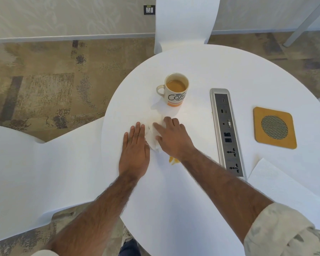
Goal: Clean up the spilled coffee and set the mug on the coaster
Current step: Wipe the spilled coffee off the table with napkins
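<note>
On the white round table (pixel 174 200), I see both hands at a crumpled tissue (pixel 151 138).

My left hand (pixel 134 150) lies flat, fingers straight and together, its edge touching the tissue at 9 o'clock. My right hand (pixel 171 137) presses down on the tissue with spread fingers, gripping nothing that I can make out. A small amber coffee spill (pixel 173 160) shows at 5 o'clock of the tissue, beside my right wrist. The mug (pixel 176 89), upright and part full, stands near the hands at 12 o'clock. The coaster (pixel 274 127) sits bare, well apart at 3 o'clock, beyond the socket panel (pixel 226 130). A spare paper sheet (pixel 277 182) lies at 4 o'clock.
</note>
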